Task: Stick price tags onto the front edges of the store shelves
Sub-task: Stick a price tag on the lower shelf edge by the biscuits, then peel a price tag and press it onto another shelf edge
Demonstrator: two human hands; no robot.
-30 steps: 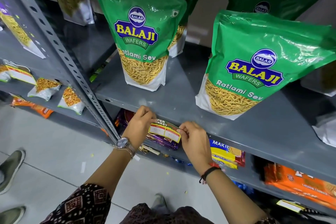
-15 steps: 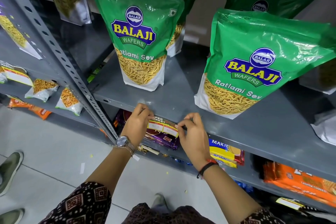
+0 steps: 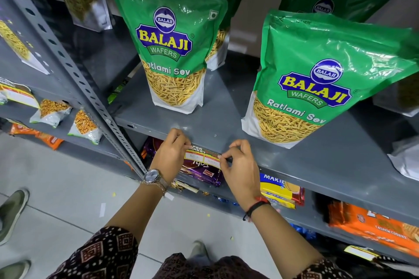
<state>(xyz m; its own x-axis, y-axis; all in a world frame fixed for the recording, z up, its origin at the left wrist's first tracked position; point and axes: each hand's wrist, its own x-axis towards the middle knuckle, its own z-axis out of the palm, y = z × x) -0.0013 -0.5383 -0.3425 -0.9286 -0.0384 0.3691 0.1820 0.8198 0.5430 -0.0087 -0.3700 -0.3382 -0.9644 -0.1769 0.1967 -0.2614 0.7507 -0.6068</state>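
A yellow and red price tag point(image 3: 202, 157) with two white boxes lies along the front edge of the grey shelf point(image 3: 226, 133). My left hand point(image 3: 171, 156) pinches the tag's left end, a watch on its wrist. My right hand point(image 3: 240, 166) pinches the right end with thumb and forefinger. The tag is stretched between both hands, flat against the shelf lip. Two green Balaji Ratlami Sev bags point(image 3: 172, 36) point(image 3: 317, 84) stand on the shelf above the tag.
A perforated grey upright point(image 3: 74, 70) runs down the left. A purple packet point(image 3: 199, 172), yellow biscuit pack point(image 3: 281, 190) and orange packs point(image 3: 374, 226) lie on the lower shelf. Another tag point(image 3: 17, 94) hangs at the far left. Another person's shoes point(image 3: 12, 213) stand on the tiled floor.
Both hands have lifted the tag slightly and pressed it closer to the shelf lip. My right fingers have spread and shifted to the tag's right end.
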